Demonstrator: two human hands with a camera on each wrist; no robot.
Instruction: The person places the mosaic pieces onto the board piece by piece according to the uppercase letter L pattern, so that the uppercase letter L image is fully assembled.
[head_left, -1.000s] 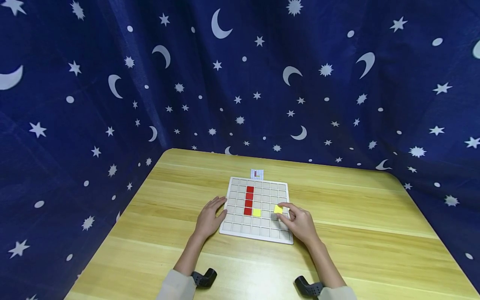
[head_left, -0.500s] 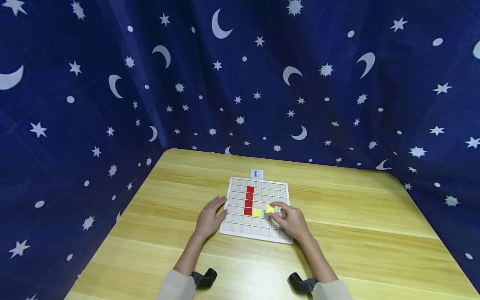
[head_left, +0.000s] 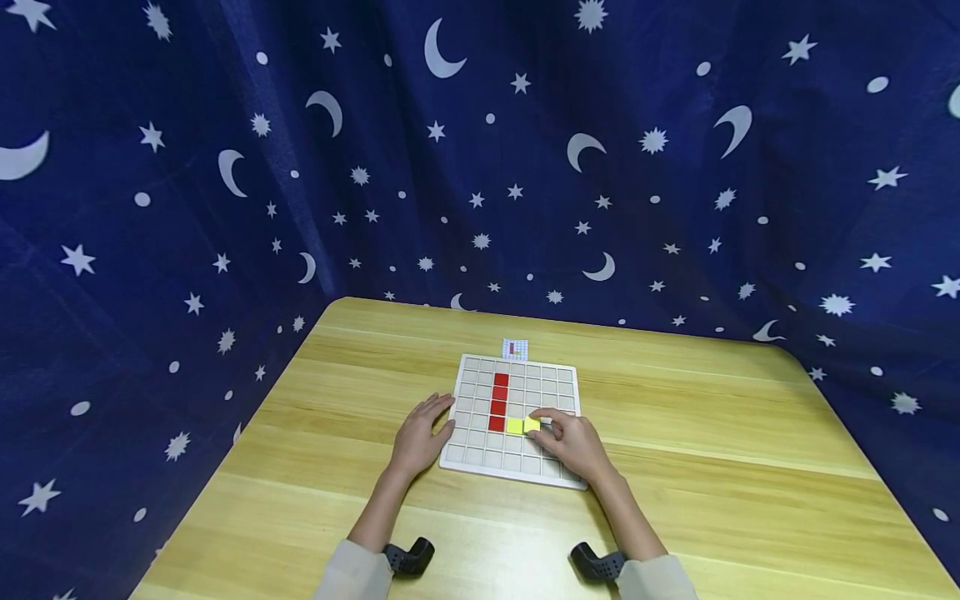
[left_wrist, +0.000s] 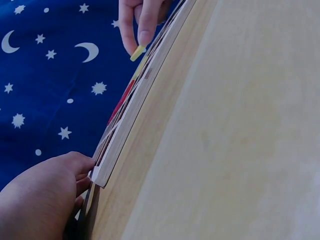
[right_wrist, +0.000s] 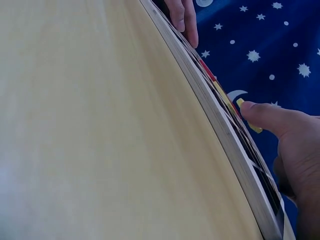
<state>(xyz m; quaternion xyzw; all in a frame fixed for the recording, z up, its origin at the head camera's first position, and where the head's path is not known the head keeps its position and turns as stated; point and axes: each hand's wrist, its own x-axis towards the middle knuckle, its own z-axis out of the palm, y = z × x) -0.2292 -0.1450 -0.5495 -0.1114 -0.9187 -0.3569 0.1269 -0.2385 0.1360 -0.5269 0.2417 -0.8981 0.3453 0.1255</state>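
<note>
A white grid board point(head_left: 472, 457) lies on the table, with a column of red square tiles point(head_left: 498, 402) set in it. Just right of the lowest red tile sits a yellow tile point(head_left: 514, 426). My right hand point(head_left: 575, 444) pinches a second yellow tile point(head_left: 532, 425) between thumb and fingers, over the cell beside the first. In the right wrist view that pinched yellow tile point(right_wrist: 256, 128) is tilted and partly hidden by the thumb. At the board's left edge rests my left hand point(head_left: 418, 437), fingers extended and touching the rim.
Behind the board is a small printed card point(head_left: 515, 349) with a grid pattern. The wooden table point(head_left: 712, 450) extends on both sides. A dark blue curtain point(head_left: 480, 167) with stars and moons hangs around it. Black devices point(head_left: 597, 563) are strapped to both wrists.
My right hand has moved left across the board with the pinched yellow tile, bringing it down close to the other yellow tile. The left hand has stayed put.
</note>
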